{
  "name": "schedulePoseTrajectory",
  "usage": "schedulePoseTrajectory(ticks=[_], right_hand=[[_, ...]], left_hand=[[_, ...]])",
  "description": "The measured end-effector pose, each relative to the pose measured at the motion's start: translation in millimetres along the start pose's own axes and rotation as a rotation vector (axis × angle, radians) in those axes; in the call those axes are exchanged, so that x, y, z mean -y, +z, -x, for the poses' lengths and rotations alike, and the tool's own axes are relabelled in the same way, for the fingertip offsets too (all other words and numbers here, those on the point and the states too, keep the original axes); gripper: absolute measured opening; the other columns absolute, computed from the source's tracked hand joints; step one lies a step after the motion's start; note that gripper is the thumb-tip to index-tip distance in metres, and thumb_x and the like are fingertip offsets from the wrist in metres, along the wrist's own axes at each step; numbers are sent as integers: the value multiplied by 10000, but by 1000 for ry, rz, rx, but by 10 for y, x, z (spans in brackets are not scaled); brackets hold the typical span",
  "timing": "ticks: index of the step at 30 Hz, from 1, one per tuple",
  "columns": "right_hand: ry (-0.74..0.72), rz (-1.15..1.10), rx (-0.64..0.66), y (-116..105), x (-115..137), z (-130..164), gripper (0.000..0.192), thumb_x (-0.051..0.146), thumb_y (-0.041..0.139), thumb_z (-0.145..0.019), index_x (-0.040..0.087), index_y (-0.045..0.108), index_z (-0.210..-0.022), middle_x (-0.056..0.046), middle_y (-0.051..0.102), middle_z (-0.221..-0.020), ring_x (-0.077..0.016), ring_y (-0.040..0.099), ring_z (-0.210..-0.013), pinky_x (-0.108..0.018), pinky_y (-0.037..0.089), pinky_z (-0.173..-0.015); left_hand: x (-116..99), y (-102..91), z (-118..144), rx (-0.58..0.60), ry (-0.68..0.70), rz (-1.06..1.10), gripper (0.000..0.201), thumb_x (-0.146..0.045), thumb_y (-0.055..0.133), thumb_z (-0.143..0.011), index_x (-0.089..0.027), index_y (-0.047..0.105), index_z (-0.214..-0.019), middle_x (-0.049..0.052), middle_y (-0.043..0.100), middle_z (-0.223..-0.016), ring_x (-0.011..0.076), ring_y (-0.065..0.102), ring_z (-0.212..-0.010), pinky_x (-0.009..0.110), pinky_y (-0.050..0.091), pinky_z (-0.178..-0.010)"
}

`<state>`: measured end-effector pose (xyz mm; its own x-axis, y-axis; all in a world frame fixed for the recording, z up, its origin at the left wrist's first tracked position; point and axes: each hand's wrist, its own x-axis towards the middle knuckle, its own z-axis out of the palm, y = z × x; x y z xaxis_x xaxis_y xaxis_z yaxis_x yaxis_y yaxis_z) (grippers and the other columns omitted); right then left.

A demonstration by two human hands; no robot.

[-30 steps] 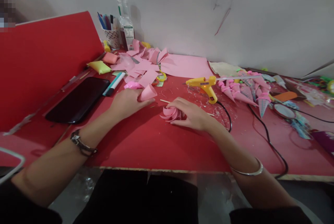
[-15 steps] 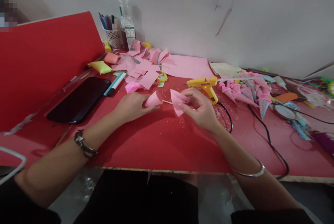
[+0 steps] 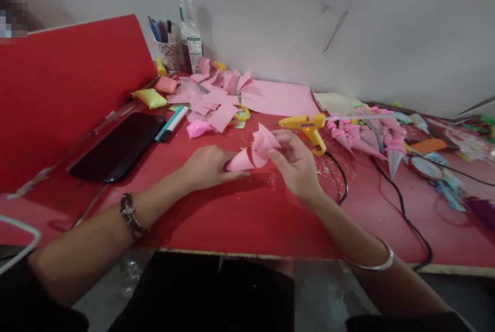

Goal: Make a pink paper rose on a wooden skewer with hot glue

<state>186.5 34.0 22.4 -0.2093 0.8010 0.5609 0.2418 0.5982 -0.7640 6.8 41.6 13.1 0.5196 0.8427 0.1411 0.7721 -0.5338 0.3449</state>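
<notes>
While left hand (image 3: 209,167) pinches a single pink paper cone (image 3: 238,161) on the red table (image 3: 232,213), right hand (image 3: 296,162) grips a pink cone cluster (image 3: 265,145) touching it, just left of the yellow glue gun (image 3: 307,127).

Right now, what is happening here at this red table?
A person is doing paper craft at the red table. The left hand holds a single pink paper cone, and the right hand holds a cluster of pink cones right against it. A yellow glue gun lies just behind the hands. Finished cones lie to the right, pink paper scraps at the back, and a black phone to the left.
</notes>
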Motion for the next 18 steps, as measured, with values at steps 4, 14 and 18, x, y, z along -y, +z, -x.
schedulePoseTrajectory(ticks=[4,14,18], right_hand=[[-4,27,66,1,-4,11,60,266,491,-776,211,484,-753,-27,518,-852,-131,521,-827,-315,444,-765],[-20,69,114,-16,-10,30,92,254,507,-776,204,539,-705,-31,543,-872,-136,520,-839,-303,446,-734],[-20,95,115,-18,-1,25,100,237,523,-764,198,529,-672,-32,521,-868,-136,517,-825,-297,455,-711]], left_hand=[[-4,-2,-4,13,-18,-1,488,-583,432,-711,-153,465,-481,-18,400,-394,64,271,-358,226,184,-405],[-1,3,5,28,-27,60,463,-544,440,-726,-142,485,-501,-23,395,-409,60,284,-375,221,185,-416],[2,9,8,19,-44,49,490,-571,431,-716,-147,459,-473,-25,376,-394,56,261,-362,222,181,-407]])
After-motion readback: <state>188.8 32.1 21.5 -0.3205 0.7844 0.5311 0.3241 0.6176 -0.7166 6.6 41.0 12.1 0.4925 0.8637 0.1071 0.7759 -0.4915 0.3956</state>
